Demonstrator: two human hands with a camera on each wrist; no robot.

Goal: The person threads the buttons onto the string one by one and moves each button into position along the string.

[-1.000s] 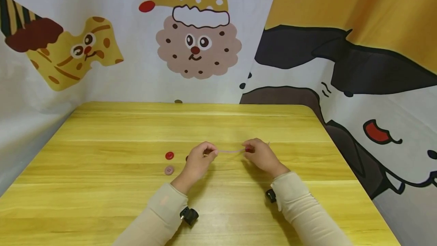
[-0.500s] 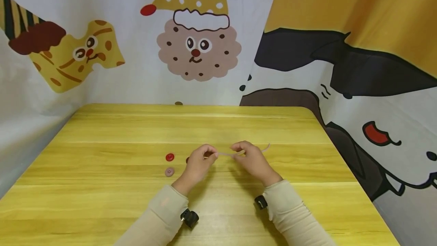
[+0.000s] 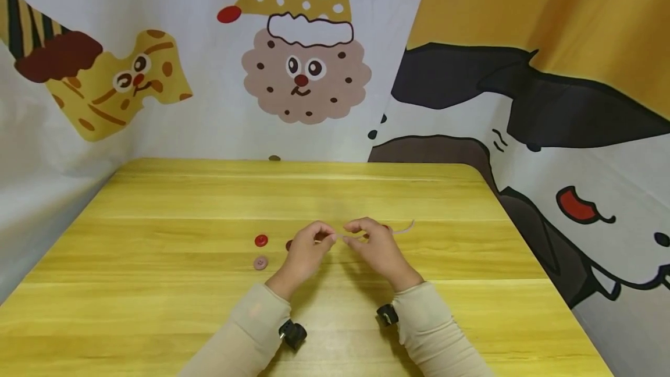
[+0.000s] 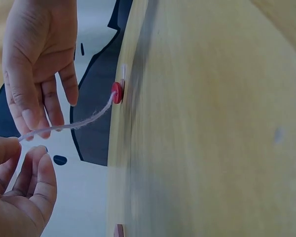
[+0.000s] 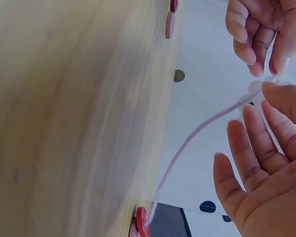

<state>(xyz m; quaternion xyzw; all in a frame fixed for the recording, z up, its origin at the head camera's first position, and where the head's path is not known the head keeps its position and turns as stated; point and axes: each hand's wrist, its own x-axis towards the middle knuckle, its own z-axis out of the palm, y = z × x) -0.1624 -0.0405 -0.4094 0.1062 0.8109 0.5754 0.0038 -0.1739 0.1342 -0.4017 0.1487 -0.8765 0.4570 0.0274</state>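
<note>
A pale lilac string [image 5: 187, 140] runs between the hands, threaded through a red button [image 4: 117, 93] on the table. The left hand [image 3: 310, 249] pinches the string's near end between thumb and index finger. Close beside it is the right hand [image 3: 378, 251], thumb and index finger apart, its thumb tip touching the string near the left fingertips; its other fingers are loosely extended in the right wrist view. Past the right hand, the string's tail [image 3: 405, 230] lies on the table. The threaded button is partly hidden behind the right hand in the head view.
To the left on the wooden table [image 3: 183, 307] lie another red button [image 3: 261, 240] and a pink button [image 3: 260, 263]. A dark red button [image 3: 289, 245] is partly hidden by the left hand. A cartoon-printed curtain [image 3: 209, 132] hangs behind the table.
The right hand has let go of the red button and moved left along the string to the left fingertips. The threaded button stays on the table; the left hand has barely moved.
</note>
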